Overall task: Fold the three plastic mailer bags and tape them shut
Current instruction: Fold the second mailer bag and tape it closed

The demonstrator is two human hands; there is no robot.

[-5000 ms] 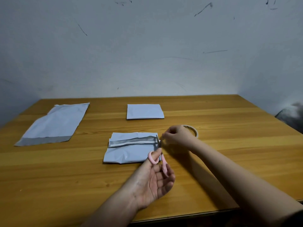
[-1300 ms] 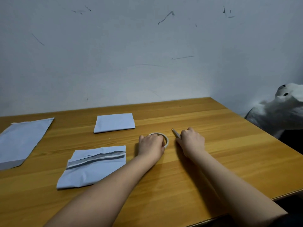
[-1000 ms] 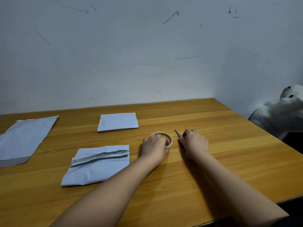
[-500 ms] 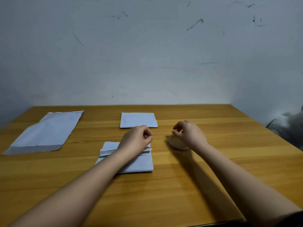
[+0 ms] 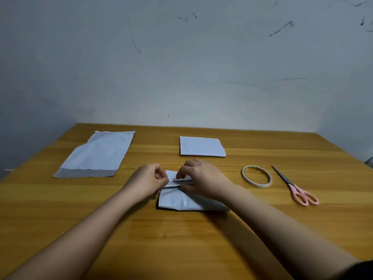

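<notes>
On the wooden surface [image 5: 60, 209] under a scuffed wall, the unfolded mailer [image 5: 94, 154] lies far left. Your left hand [image 5: 148, 179] and right hand [image 5: 203, 178] pinch a tape strip over the middle mailer [image 5: 181, 201]; press it flat along the flap. The finished mailer [image 5: 202, 146], tape roll [image 5: 256, 176] and scissors [image 5: 296, 188] lie further right.

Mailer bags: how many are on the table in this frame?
3. An unfolded bag lies flat at the far left; a folded bag sits at the far centre; a half-folded bag lies under both hands. None seems hidden.
</notes>
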